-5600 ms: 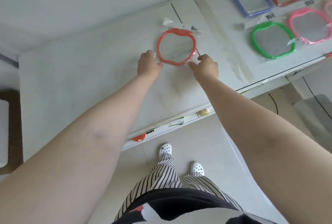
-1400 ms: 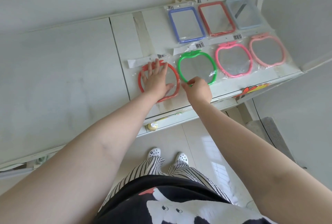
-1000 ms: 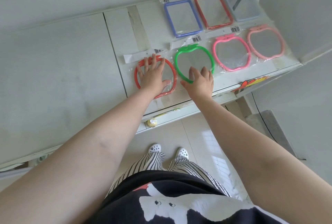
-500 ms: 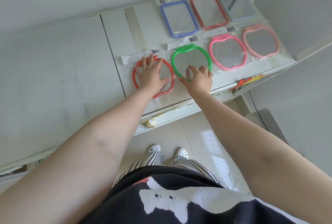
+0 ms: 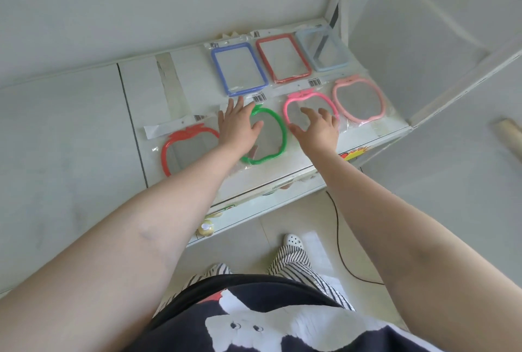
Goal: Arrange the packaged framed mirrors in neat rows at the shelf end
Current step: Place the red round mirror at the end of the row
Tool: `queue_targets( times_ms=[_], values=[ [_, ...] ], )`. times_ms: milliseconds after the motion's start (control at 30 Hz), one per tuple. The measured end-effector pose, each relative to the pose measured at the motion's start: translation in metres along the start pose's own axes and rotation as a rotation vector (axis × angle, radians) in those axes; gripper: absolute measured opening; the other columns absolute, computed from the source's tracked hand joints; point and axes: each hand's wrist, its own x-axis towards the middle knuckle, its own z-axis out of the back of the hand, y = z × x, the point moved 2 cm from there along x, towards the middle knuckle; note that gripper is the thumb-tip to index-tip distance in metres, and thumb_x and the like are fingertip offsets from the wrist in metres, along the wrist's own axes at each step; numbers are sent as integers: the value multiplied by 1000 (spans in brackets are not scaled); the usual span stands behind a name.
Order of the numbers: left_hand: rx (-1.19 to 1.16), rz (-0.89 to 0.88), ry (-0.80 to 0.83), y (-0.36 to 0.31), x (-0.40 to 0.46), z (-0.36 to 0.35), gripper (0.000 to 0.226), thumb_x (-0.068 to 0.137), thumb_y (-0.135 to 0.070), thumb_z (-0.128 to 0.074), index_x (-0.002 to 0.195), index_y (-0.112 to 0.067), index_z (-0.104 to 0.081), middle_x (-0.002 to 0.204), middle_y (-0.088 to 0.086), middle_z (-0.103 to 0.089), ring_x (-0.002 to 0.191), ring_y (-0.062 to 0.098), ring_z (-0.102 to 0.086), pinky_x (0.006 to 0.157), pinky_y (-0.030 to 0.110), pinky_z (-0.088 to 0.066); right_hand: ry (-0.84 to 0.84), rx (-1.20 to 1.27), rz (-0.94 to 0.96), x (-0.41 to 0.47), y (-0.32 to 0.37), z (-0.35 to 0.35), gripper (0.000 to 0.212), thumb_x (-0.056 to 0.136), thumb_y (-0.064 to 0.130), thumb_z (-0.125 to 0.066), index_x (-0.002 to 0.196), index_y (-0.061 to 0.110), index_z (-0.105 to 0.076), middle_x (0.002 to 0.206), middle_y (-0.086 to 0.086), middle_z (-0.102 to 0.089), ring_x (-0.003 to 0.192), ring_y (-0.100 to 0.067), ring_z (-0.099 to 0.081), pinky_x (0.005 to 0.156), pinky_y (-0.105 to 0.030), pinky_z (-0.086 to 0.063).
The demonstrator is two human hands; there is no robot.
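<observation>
Head view: both hands, fingers spread and holding nothing, have shifted from the red mirror (image 5: pixel 180 148) at nine o'clock, left hand (image 5: pixel 238 125) onto the green mirror (image 5: pixel 268 137), right hand (image 5: pixel 317 127) onto the pink mirror (image 5: pixel 299 106), suggesting row-straightening continues along the shelf (image 5: pixel 141 91).

Bare shelf (image 5: pixel 70 131) left of red mirror (image 5: pixel 180 151): open room. Right end blocked by upright panel (image 5: pixel 452 77).

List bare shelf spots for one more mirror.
Free: back row left of the blue rectangular mirror, over the tape strip; also the wide shelf panel left of the red apple mirror. Crowded: right end, both rows packed to the shelf end.
</observation>
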Motion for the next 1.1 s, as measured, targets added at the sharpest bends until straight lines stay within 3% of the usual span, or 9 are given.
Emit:
queue_targets(
  times_ms=[167,367,667,1100],
  values=[
    [24,67,-13,-41,25,-30,57,96,-35,-48,148,-21,-32,162,6,-17,150,28,-11,121,50,-10,39,-53,46,54,-51,31,58,88,46,-61,141,33,-44,154,-10,-31,142,-31,-21,114,-44,-27],
    [60,101,32,-92,39,-63,64,94,-37,-51,151,-28,-24,163,8,-8,151,32,-3,121,54,-7,188,-146,79,113,-96,55,68,88,53,-58,149,37,-30,161,-8,-14,149,-33,-4,120,-46,-13],
    [107,224,117,-103,41,-87,83,91,-41,-57,154,-23,-7,163,6,7,150,34,11,116,61,-1,366,-241,151,143,-115,47,76,84,59,-60,149,42,-24,162,-9,-9,149,-35,0,120,-50,-8],
    [162,212,82,-100,40,-94,84,91,-45,-55,154,-25,-4,163,6,4,150,31,8,118,57,2,354,-214,188,140,-117,45,72,85,55,-62,148,41,-28,162,-7,-9,149,-34,-1,120,-50,-9]
  ],
)
